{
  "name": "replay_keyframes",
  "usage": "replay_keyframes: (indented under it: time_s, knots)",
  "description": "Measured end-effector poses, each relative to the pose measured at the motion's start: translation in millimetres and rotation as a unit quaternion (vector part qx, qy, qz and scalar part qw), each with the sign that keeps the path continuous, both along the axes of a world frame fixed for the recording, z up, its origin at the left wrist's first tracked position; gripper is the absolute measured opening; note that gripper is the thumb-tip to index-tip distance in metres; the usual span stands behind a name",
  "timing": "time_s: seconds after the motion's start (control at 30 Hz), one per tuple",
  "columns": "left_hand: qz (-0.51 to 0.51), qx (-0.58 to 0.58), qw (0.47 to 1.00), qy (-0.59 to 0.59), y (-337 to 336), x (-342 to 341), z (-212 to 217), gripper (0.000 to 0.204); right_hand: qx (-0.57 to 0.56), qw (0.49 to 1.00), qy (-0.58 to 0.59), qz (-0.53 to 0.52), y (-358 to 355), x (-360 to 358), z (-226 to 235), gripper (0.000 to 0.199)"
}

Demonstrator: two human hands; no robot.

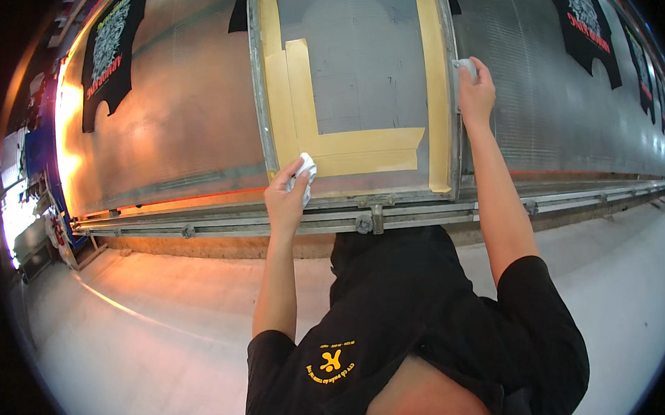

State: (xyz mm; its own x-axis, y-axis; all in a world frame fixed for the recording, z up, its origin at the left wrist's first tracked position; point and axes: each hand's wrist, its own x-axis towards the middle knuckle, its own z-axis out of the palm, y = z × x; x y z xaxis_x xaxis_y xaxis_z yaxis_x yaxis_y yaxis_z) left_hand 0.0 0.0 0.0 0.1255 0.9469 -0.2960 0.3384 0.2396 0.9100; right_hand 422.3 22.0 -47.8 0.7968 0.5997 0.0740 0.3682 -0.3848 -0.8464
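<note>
The left hand pinches white cloth, the right hand a pale wad; between them, a screen is already taped; outside them, shirts lie printed.

The screen frame is dull grey metal, scuffed along its bars. Its screen panel looks smooth and matt, with fine dark marks; the masking tape has a papery, low-sheen face. The white wad is crumpled, cloth or paper. The counter has a satin sheen, the rail bare metal, the garment pieces matt black cloth, the floor smooth and faintly glossy.
</note>
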Motion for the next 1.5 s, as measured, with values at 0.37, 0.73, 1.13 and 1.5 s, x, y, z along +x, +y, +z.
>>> replay_keyframes:
  time_s: [0.37, 0.73, 1.13, 1.5]
  knots:
    - [-0.376, 0.325, 0.864, 0.081, -4, 139, -59, 0.019, -0.066, 0.997, -0.025, -0.006, 7, -21, 1, 0.044]
    - [-0.154, 0.315, 0.89, 0.29, 10, 22, -50, 0.016, -0.085, 0.996, -0.012, -0.033, 6, -15, 3, 0.046]
    - [-0.153, 0.367, 0.863, 0.31, 39, 2, -49, 0.019, -0.084, 0.994, -0.056, -0.044, 8, -13, -3, 0.045]
    - [-0.158, 0.264, 0.875, 0.374, 115, 40, -47, 0.017, -0.072, 0.996, -0.053, -0.026, 7, -9, -7, 0.047]
